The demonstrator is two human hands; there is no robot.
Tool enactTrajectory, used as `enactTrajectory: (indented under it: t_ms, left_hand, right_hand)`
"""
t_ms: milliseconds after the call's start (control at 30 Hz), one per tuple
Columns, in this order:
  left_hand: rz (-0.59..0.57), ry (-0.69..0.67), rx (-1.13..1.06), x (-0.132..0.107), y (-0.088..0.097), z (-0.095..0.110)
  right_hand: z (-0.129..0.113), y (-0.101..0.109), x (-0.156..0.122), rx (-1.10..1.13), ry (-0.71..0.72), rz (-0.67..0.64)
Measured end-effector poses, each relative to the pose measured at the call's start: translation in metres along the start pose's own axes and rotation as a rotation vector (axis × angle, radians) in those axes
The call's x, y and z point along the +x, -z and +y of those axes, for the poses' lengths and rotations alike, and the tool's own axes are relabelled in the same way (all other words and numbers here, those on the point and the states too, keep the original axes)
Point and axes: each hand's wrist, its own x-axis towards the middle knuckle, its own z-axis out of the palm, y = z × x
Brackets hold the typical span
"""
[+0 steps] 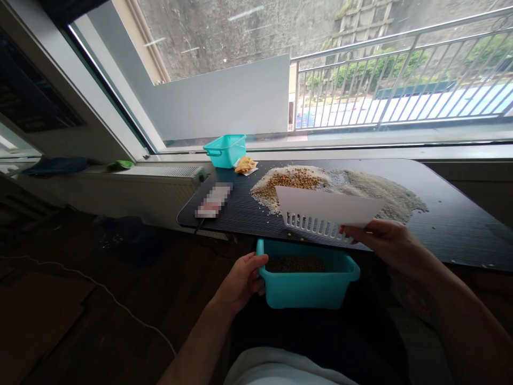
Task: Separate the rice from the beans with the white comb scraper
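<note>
My left hand [243, 280] grips the left rim of a teal plastic tub [308, 291] held just below the table's near edge; brown beans lie inside the tub. My right hand [385, 241] holds a white slotted scoop [326, 213] tilted over the table edge, right above the tub. A few beans sit at the scoop's lower lip. Behind the scoop a heap of yellow-brown beans [294, 179] mixed with white rice [379, 191] is spread over the black table [460, 224].
A second teal tub [225, 149] stands at the table's far left corner beside a small yellow packet [245, 164]. A flat blurred object [214, 199] lies on the left of the table. A radiator [160, 174] and window run along the back.
</note>
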Motion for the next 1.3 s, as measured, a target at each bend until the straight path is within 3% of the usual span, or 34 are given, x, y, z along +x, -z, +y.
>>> enactTrajectory:
  t_ms: [200,367,500,733,1067,1300]
  left_hand:
    - [-0.004,-0.01,0.017,-0.001,-0.001,0.001]
    - [-0.011,-0.007,0.046,0.0,0.001,0.0]
    - [-0.002,-0.01,0.036,0.001,0.002,-0.001]
    - [0.01,-0.01,0.0,-0.001,0.0,-0.001]
    - [0.016,-0.009,-0.006,0.0,0.0,0.0]
    - [0.024,-0.003,0.001,0.0,0.0,0.001]
  right_hand:
    - [0.002,0.006,-0.009,0.045,-0.036,-0.1]
    - [0.01,0.022,-0.005,-0.054,0.027,0.158]
    - [0.024,0.025,0.012,-0.066,0.056,0.232]
    - [0.039,0.025,0.019,-0.079,0.068,0.182]
    - [0.012,0.014,0.026,-0.055,0.003,0.124]
    - [0.031,0.022,0.021,-0.015,0.065,0.123]
